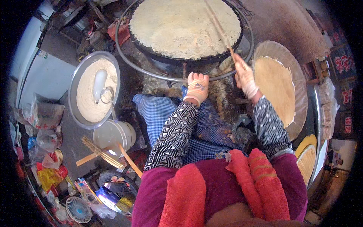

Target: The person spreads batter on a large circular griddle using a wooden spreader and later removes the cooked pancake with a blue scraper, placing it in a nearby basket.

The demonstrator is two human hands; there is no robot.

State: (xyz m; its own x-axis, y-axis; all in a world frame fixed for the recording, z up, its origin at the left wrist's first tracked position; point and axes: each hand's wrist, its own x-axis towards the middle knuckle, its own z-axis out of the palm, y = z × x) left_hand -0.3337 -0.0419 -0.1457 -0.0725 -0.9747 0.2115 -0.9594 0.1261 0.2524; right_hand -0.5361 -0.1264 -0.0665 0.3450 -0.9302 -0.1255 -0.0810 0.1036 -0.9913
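Observation:
My left hand [197,87], in a pale glove, is closed round the metal ring [147,71] that circles a griddle. In my right hand [245,77], gloved the same way, is a long wooden stick [221,31], its far part reaching over the griddle. A thin, pale, round pancake [185,26] covers nearly the whole griddle, whose dark rim [166,53] shows at the near edge. The stick's far end runs out of the picture at the top, so I cannot see it.
On the left, a metal basin [72,90] holds pale batter or flour and a ladle-like scoop [100,85]. Below it stands a white bucket [128,132] with a brush [102,153] across it. To the right, flat browned pancakes [274,87] lie on a round, sheet-covered tray [300,98].

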